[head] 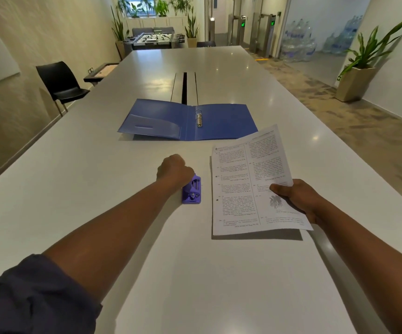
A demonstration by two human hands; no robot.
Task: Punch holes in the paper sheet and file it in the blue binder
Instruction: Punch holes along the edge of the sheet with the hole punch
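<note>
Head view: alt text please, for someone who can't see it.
A person's left hand grips a purple hole punch on a long white table, while the right hand holds a printed paper sheet just above the table beside it. A blue binder lies open farther back, rings closed.

The left hand (174,170) covers the far end of the purple hole punch (191,192), and its curled fingers are out of sight beneath the knuckles. Under the right hand (296,197), only the thumb lies on top of the paper sheet (248,186); the other fingers are hidden behind it. The sheet's print is too small to read. Both elbows run off the bottom edge.
</note>
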